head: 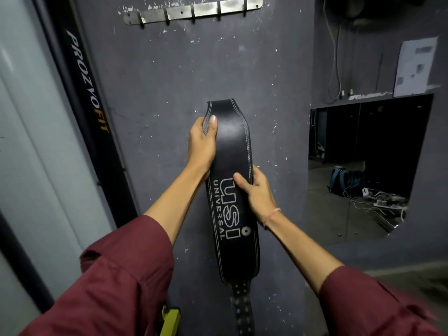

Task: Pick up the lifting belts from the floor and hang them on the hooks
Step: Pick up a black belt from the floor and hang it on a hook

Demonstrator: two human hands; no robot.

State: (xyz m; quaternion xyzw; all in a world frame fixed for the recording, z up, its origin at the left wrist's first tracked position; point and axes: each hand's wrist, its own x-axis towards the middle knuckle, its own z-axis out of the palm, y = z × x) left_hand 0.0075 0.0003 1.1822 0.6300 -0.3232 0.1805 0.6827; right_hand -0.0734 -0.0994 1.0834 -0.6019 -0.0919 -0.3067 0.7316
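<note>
Holding the black USI lifting belt (230, 146) upright in the middle of the frame, in front of the dark grey wall (157, 81), I have my left hand (202, 141) clamped on its upper left edge with the thumb across the stitched face. My right hand (258, 195) is clamped on the right edge lower down, thumb on the logo. The hook rail (194, 9) runs along the top centre of the frame, well above the belt's top end, and none of its hooks carries anything. The perforated strap end (241, 306) dangles at the bottom centre. The buckle is out of sight, because the top of the belt curves away from me. That is my main worry: the hooks look small and shallow, and stiff, wide leather laid over one would likely slide straight off. I'd want a buckle or a hole seated on the hook before either hand lets go. Reaching up also means lifting with edge grips only, so the heavy lower half could swing and knock the belt loose.
</note>
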